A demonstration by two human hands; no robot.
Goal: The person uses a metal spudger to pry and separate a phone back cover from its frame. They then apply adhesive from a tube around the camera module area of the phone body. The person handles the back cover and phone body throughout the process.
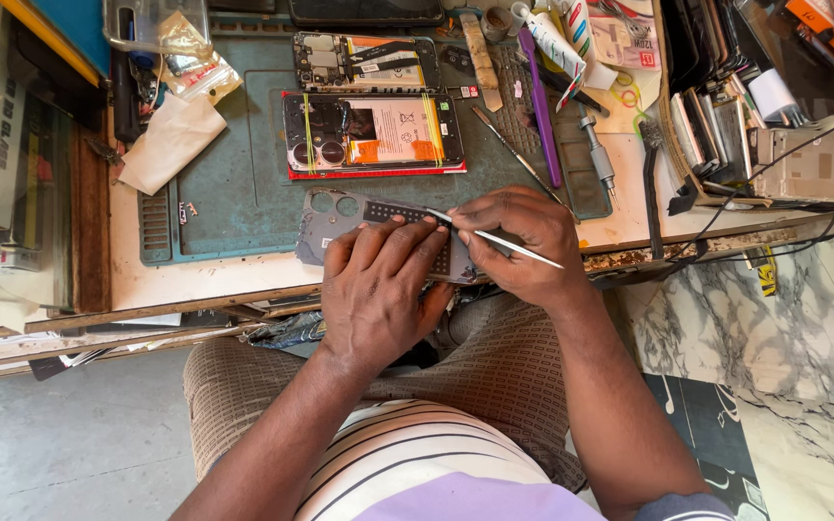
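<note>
Grey plastic phone back cover (340,224) lay at teal work mat's (243,183) near edge, pinned flat under left hand (378,289); thin metal tweezers (494,238) pinched in right hand (523,241), tip touching cover.

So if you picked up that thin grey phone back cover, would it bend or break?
The grey back cover looks thin and flat with camera holes cut through, so it is probably light and a bit bendy. The left hand presses it down while the right hand works with tweezers, so it might slide if left loose.
</note>
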